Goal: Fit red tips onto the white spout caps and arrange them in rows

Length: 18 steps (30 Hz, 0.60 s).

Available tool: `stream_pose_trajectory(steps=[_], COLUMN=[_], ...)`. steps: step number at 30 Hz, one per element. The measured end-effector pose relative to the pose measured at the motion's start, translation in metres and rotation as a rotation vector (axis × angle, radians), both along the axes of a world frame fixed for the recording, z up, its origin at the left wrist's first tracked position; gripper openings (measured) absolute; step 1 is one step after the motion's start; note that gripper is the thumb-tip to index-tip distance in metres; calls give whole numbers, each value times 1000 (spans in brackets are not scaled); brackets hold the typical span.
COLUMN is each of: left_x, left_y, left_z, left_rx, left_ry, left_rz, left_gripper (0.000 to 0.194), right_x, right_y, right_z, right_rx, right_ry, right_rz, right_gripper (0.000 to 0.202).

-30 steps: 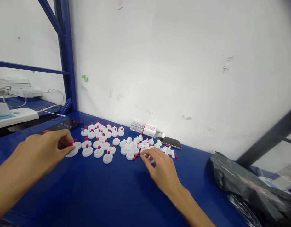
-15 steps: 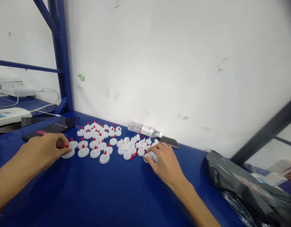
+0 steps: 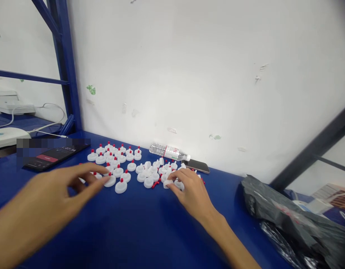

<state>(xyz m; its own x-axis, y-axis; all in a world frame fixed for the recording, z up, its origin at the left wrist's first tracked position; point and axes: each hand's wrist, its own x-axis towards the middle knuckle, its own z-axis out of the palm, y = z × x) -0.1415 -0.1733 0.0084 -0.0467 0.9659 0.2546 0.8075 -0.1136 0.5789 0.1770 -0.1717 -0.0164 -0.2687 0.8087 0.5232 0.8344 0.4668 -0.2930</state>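
My left hand (image 3: 68,186), thumb and fingers apart and holding nothing, hovers over the near left part of a group of white round caps with red tips (image 3: 121,186). Its fingers hide some of those caps. To the right, my right hand (image 3: 189,186) has thumb and fingers around a white cap (image 3: 167,184) at the near right of a pile of white caps without red tips (image 3: 148,182). Small red pieces (image 3: 155,184) lie among that pile.
A clear bottle (image 3: 171,152) lies along the wall, beside a dark phone (image 3: 199,166). At the left lies a larger phone (image 3: 53,155) showing a timer. A grey plastic bag (image 3: 284,213) covers the right side of the blue table (image 3: 139,231).
My left hand has let go of a red-tipped cap at the far left, opened and moved right. My right hand has shifted slightly left over the pile. The view has moved a little.
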Motion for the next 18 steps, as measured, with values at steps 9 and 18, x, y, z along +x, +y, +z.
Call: stream_pose_trajectory(steps=[9,18], left_x=[84,68], left_y=[-16,-1], left_z=[-32,-33], left_rx=[-312,-25], left_ry=[-537,-310], left_rz=[-551,-332], left_gripper=[49,39], right_x=[-43,-41], right_y=[-26,-20], right_z=[-19,-12], right_rx=[179,19], right_ry=[220,321], right_rz=[280,245], right_gripper=[15,40])
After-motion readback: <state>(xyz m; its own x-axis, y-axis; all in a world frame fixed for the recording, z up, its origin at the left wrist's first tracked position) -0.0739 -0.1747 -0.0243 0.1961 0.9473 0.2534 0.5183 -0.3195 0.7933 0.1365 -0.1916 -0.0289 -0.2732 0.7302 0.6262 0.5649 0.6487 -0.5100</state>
